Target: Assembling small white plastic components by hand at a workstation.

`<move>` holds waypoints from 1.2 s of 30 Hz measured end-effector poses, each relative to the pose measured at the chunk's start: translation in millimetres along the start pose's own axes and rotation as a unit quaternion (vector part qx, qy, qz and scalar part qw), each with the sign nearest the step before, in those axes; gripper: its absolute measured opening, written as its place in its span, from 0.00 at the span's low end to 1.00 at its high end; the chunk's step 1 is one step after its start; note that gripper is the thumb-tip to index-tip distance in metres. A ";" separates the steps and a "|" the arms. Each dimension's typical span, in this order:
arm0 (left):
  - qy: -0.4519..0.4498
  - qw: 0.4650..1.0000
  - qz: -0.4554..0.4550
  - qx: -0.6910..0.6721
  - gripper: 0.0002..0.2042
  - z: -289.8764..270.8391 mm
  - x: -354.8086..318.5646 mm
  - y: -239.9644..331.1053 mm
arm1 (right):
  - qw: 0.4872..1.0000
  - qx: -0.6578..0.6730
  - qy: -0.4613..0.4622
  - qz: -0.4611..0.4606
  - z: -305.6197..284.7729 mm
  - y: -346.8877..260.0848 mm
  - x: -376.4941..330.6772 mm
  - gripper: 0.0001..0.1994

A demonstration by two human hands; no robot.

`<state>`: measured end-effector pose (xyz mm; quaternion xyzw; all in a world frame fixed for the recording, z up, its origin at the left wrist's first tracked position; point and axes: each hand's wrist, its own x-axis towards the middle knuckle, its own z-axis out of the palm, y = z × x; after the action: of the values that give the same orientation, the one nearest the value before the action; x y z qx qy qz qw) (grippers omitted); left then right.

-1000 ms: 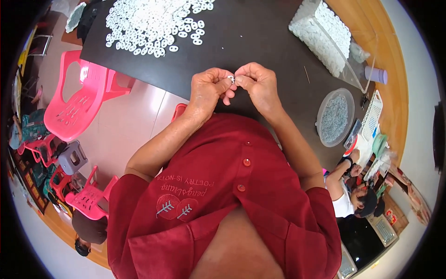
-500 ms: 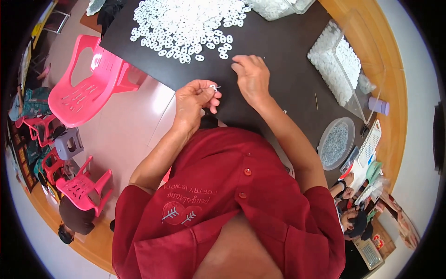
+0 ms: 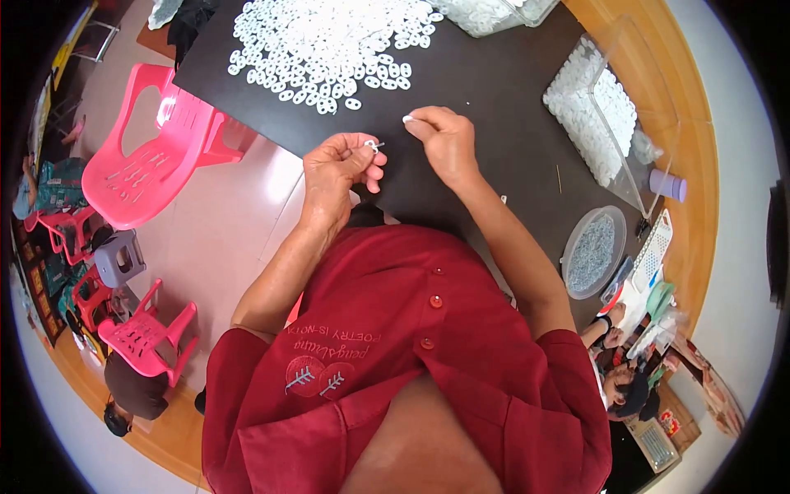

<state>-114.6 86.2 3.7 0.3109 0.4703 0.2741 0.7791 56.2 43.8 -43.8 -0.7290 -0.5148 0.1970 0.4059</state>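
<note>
Pinches a small white piece (image 3: 370, 146) between thumb and forefinger of the left hand (image 3: 332, 175), with a metal pin (image 3: 381, 145) poking out and the other fingers curled below, over a dark table (image 3: 510, 90). Presses right-hand thumb and forefinger together at two o'clock from it, right hand (image 3: 451, 150) raised, with a white bit (image 3: 407, 118) at the tips, too small to make out. Faces a heap of white two-holed pieces (image 3: 317, 49) at twelve o'clock from the left hand; from the right, a clear bin (image 3: 629, 186) between two and three o'clock and a bowl (image 3: 617, 222) of grey metal bits (image 3: 591, 251) at four.
</note>
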 end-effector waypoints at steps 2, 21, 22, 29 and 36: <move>-0.017 1.000 0.000 0.009 0.05 8.8 1.1 0.9 | 0.977 0.158 -0.020 0.144 -15.7 -4.0 -6.9 0.05; -0.151 0.984 0.013 0.092 0.07 73.1 -4.9 -11.0 | 0.860 0.418 0.003 0.293 -88.5 -18.2 -48.8 0.07; -0.154 0.984 0.012 0.093 0.07 74.7 -5.6 -12.2 | 0.868 0.407 0.007 0.286 -89.6 -18.5 -50.2 0.07; -0.147 0.982 0.044 0.112 0.07 81.5 -9.2 -19.5 | 0.886 0.388 0.029 0.252 -92.5 -22.7 -54.4 0.07; -0.137 0.981 0.061 0.125 0.06 85.3 -10.9 -24.1 | 0.903 0.357 0.048 0.235 -91.5 -24.3 -56.7 0.07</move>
<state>-38.7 43.2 23.0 0.4685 0.3700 0.2154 0.7728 84.1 -40.1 22.3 -0.6436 -0.2034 0.4218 0.6053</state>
